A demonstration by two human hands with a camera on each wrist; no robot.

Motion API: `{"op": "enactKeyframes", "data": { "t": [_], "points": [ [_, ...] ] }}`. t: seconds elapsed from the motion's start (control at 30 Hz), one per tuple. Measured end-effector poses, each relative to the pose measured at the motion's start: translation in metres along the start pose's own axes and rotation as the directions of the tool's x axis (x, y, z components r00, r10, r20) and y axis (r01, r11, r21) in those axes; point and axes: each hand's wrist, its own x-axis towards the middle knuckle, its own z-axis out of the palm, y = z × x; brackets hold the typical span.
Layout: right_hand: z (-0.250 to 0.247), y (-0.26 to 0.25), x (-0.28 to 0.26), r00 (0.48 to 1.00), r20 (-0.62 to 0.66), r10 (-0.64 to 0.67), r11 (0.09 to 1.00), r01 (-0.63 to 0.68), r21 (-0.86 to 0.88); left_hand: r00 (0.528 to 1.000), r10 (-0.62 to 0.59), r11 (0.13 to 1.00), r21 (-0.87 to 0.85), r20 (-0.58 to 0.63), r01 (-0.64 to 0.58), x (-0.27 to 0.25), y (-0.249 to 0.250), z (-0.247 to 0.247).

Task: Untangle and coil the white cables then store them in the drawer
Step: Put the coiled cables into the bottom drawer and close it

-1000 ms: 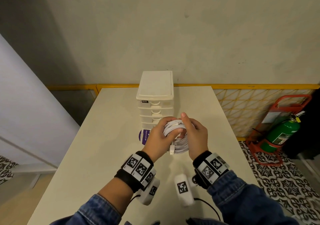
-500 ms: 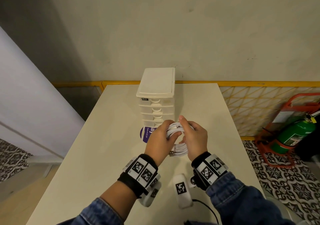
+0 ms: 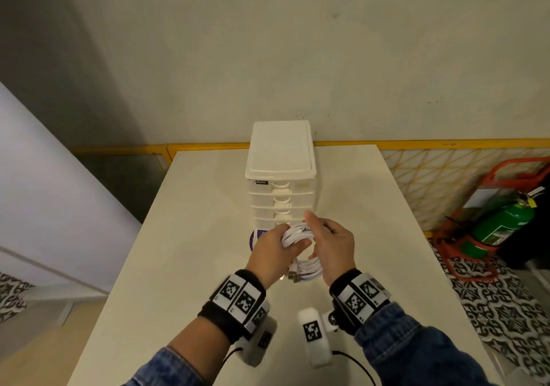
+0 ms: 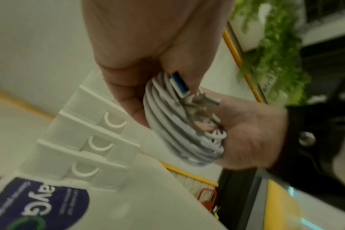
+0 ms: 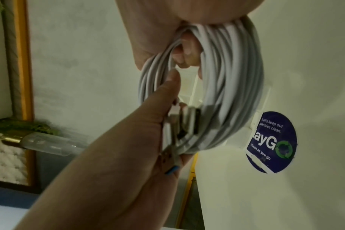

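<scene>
Two hands are kept on one coil, raised above the middle of the table and just in front of the drawer unit, which stands toward the far edge. Left of the unit's foot, a round blue sticker is seen on the tabletop. The left hand is closed round the upper side of the coiled white cables, fingers curled through the loops, probably so that the turns are kept stacked and cannot spring apart. In the left wrist view a blue-tipped USB plug is held against the bundle, apparently to stop a loose end from trailing. The right hand is clamped on the coil's other side, thumb over the strands and fingers behind, so that the ring is steadied from both sides. All drawers visible are shut, so storing is judged not yet begun. At the floor by the right edge a green fire extinguisher is parked.
</scene>
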Motion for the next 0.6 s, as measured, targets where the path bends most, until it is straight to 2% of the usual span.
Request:
{"op": "enactKeyframes", "data": {
  "t": [0.2, 0.27, 0.43, 0.6],
  "points": [
    [0.027, 0.019, 0.001, 0.998, -0.056, 0.006, 1.000, -0.007, -0.016, 0.999, 0.014, 0.998, -0.058, 0.038, -0.011, 0.011, -0.025, -0.019],
    [0.033, 0.024, 0.001, 0.998, -0.062, 0.003, 0.999, -0.005, -0.040, 0.997, 0.013, 0.991, -0.133, 0.078, -0.003, 0.015, -0.027, -0.026],
    [0.037, 0.029, 0.004, 0.998, -0.058, 0.009, 0.997, -0.013, -0.070, 0.979, -0.062, 0.903, -0.406, 0.196, 0.139, 0.017, -0.033, -0.033],
    [0.035, 0.038, 0.014, 0.998, -0.065, 0.022, 0.994, -0.029, -0.107, 0.951, -0.101, 0.821, -0.516, 0.292, 0.245, 0.018, -0.034, -0.030]
  ]
}}
